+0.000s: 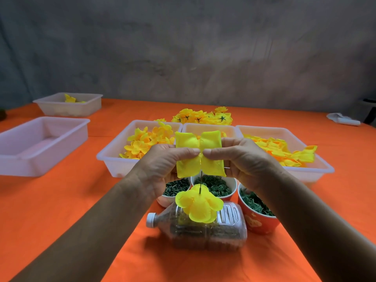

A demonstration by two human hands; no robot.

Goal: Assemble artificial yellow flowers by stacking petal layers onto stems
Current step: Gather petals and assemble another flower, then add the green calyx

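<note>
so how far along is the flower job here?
Done: a pile of finished flowers lies behind the trays, and a rounded petal layer already sits low on the stem. In hand: left hand and right hand pinch a square petal layer higher on that stem. Left: sliding it down, plus the loose petals filling the left tray.
</note>
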